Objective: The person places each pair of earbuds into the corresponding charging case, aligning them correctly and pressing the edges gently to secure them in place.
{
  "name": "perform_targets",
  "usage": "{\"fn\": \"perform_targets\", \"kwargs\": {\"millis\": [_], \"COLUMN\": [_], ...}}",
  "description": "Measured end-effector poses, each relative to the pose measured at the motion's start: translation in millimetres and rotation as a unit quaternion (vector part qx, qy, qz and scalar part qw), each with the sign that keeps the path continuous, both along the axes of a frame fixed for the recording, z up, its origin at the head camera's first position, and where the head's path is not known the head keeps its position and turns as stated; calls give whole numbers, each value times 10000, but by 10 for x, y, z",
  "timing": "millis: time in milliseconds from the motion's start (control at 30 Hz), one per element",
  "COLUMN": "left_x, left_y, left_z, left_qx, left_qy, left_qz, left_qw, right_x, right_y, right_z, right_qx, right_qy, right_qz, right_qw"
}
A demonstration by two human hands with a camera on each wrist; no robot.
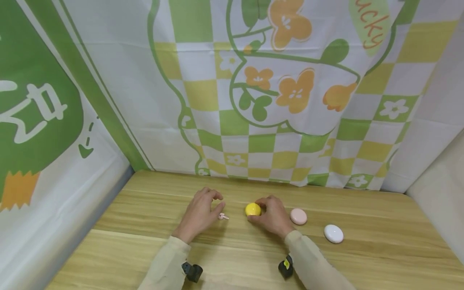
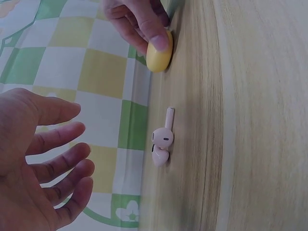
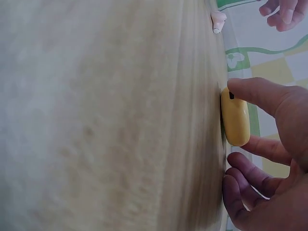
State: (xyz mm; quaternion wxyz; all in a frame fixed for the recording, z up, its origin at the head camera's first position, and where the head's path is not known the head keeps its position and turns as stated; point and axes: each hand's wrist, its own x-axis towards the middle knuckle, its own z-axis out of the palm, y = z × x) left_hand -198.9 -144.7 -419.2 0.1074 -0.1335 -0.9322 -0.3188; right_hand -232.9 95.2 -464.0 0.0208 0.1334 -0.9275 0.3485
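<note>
**Ana:** Where is the yellow case (image 1: 252,210)?

**Ben:** Between the two hands, at the left side of the right hand (image 1: 272,215). That hand pinches it by opposite edges, the thumb at one end, beside a small dark slot, and a finger at the other. Whether it rests on the table (image 1: 119,257) or is slightly lifted, the pictures don't settle.

**Ana:** Why by the edges?

**Ben:** Probably because it is round and smooth: pressure from two sides would keep it from slipping, and the glossy top stays mostly uncovered. The other fingers are bent behind the pinch, bearing none of the case as far as the right wrist view shows.

**Ana:** And further out?

**Ben:** Two pink earbuds (image 1: 223,216) lie close together on the wood, one stem pointing toward the yellow case. The left hand (image 1: 201,211) is right beside them, holding nothing; its fingers are apart and loosely bent, with a wide gap below the thumb. That looser shape would suit small things better than a flat palm.

**Ana:** The arms?

**Ben:** Both reach forward from the near edge and angle inward, so the hands face each other. The pink case (image 1: 298,216) sits just beside the right wrist, and the white case (image 1: 333,233) farther right and nearer the person; that placing seems to leave the space between the hands to the yellow one.
</note>
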Motion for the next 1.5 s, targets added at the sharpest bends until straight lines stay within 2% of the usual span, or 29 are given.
{"fn": "perform_targets", "kwargs": {"millis": [267, 433, 700, 900, 1033, 1500], "left_x": [7, 8, 2, 8, 18, 9], "left_y": [5, 6, -20, -72, -112, -136], "left_z": [9, 31, 16, -12, -33, -72], "left_qx": [6, 43, -5, -50, -106, -203], "left_qy": [14, -62, 40, 30, -28, -48], "left_qz": [4, 13, -10, -39, -30, -51], "left_qw": [10000, 10000, 10000, 10000, 9999, 9998], "right_x": [2, -9, 34, 114, 161, 285], "right_y": [-9, 0, 74, 260, 437, 940], "right_z": [21, 27, 102, 202, 240, 222], "right_qx": [45, -18, -113, -221, -178, 486], "right_qy": [-74, -31, 91, 212, 345, 1052], "right_qz": [80, 94, 48, 60, -71, -683], "right_qw": [9999, 9999, 9999, 9995, 9992, 9909]}}
